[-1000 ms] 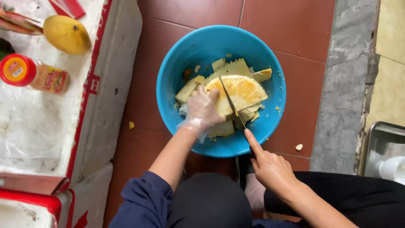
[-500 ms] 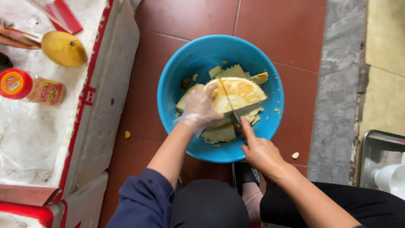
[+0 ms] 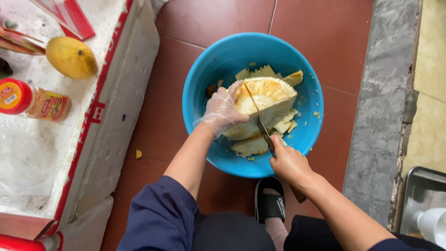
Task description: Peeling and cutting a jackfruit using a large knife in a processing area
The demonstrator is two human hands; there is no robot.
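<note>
Blue plastic forms the round basin [image 3: 253,104] that sits on the red-brown tiled floor [image 3: 320,32] in the head view, directly ahead of the crouching person's knees. Inside it lies a large peeled yellow fruit [image 3: 265,104], surrounded by loose rind pieces [image 3: 251,145] along the near wall of the basin. The left hand [image 3: 225,110], in a thin clear glove, is spread over the left flank of the fruit, fingers curved onto its top and pressing it steady. The right hand [image 3: 289,163] is closed in a fist around the handle of a knife [image 3: 261,125] at the basin's near rim. The blade runs from that hand away and slightly leftward, its far end sunk into a cut that splits the fruit's top, so the long axis of the knife points straight from the right hand into the fruit, just beside the gloved fingers. A black sandal [image 3: 271,201] shows below the basin. Well off to the left, a white foam box [image 3: 69,139] carries a yellow mango [image 3: 71,57] and a red-capped bottle [image 3: 32,101] lying on its side.
</note>
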